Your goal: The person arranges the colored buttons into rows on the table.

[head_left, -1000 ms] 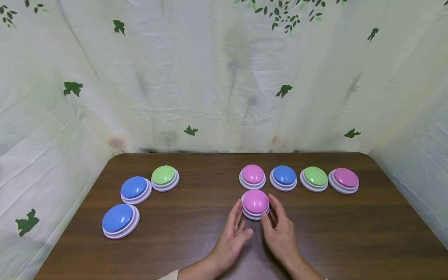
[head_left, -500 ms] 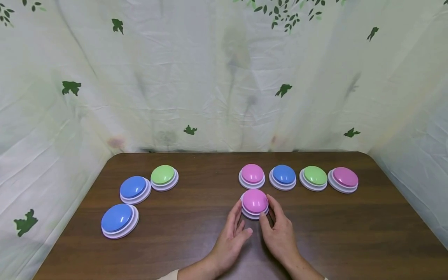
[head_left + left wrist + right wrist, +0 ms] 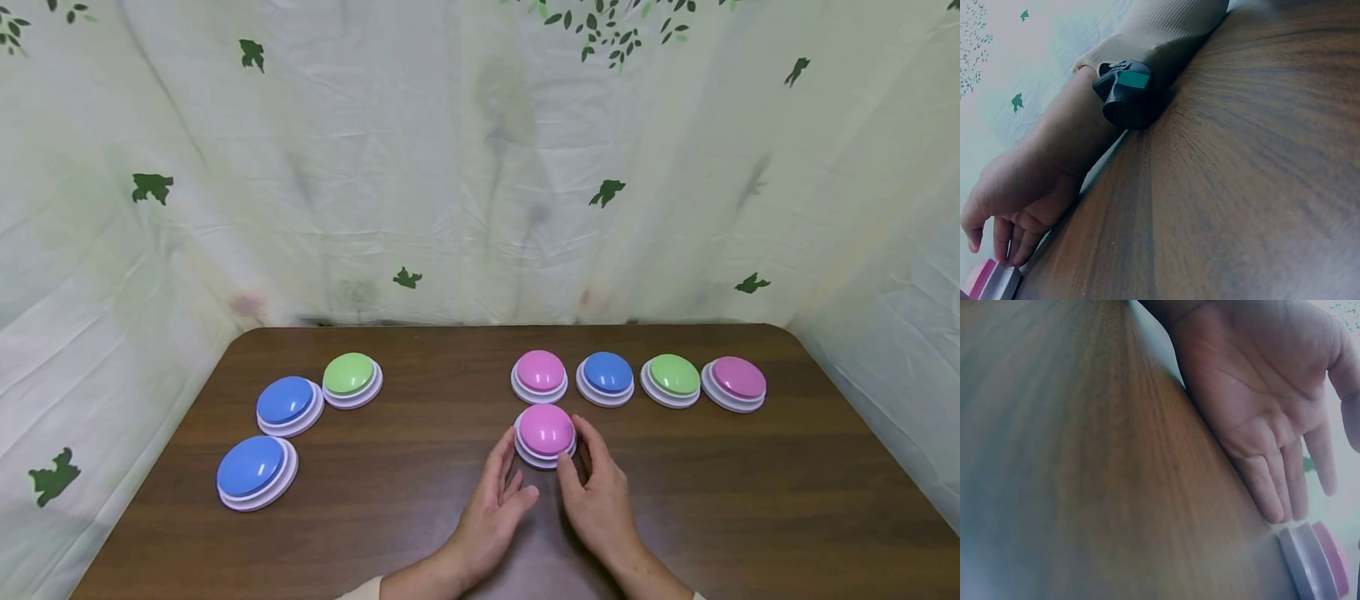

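A pink buzzer button (image 3: 546,430) with a white round base stands just in front of another pink buzzer button (image 3: 540,372), right of the table's middle. My left hand (image 3: 483,517) has its fingertips at the left side of the near button's base, its thumb held apart from it. In the right wrist view its fingers are extended beside the white base (image 3: 1305,565). My right hand (image 3: 597,496) holds the button's right side, thumb at the front rim and index finger at the right edge. In the left wrist view its fingertips meet the base (image 3: 1000,281).
A blue button (image 3: 608,373), a green button (image 3: 674,375) and a third pink button (image 3: 738,379) continue the back row rightwards. Two blue buttons, one nearer (image 3: 251,467) and one farther (image 3: 285,402), stand left beside a green one (image 3: 349,375). A patterned cloth (image 3: 450,167) hangs behind the table (image 3: 360,483).
Both hands and the near pink button stay where they were. The head view shifts by a hair.
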The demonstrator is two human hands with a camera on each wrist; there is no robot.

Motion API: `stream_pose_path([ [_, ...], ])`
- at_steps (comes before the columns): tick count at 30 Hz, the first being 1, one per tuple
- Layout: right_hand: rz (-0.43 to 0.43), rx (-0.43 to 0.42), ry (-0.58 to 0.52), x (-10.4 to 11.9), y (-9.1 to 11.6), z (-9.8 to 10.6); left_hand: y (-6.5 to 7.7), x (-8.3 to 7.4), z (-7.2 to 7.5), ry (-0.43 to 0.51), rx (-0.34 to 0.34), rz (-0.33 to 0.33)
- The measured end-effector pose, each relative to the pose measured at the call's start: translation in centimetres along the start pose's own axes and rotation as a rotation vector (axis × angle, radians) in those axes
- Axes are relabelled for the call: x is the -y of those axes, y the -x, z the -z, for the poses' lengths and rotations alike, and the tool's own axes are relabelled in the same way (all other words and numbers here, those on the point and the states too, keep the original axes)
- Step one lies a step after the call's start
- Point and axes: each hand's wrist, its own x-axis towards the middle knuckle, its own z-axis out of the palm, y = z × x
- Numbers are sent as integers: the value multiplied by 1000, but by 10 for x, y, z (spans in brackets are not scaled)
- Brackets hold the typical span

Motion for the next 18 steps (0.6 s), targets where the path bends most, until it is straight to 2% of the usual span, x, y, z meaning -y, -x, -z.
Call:
stream_pose_path([
  [3,155,-102,20,2,2,-2,4,-2,4,2,-32,6],
  [6,399,-172,-12,7,8,-8,9,-4,9,-23,-98,4],
  [8,555,-158,-58,13,15,-18,13,-5,15,-53,-161,-1],
  [10,624,-87,-113,21,22,-32,16,-6,24,-93,-233,-9],
  [11,635,-50,-132,25,26,-40,17,-6,29,-113,-272,-16],
  [13,586,35,-160,33,29,-56,19,-7,42,-145,-352,-11],
  [15,490,116,-204,41,27,-73,20,-9,59,-174,-431,-9],
  [18,329,214,-310,54,13,-102,18,-11,87,-200,-542,3],
])
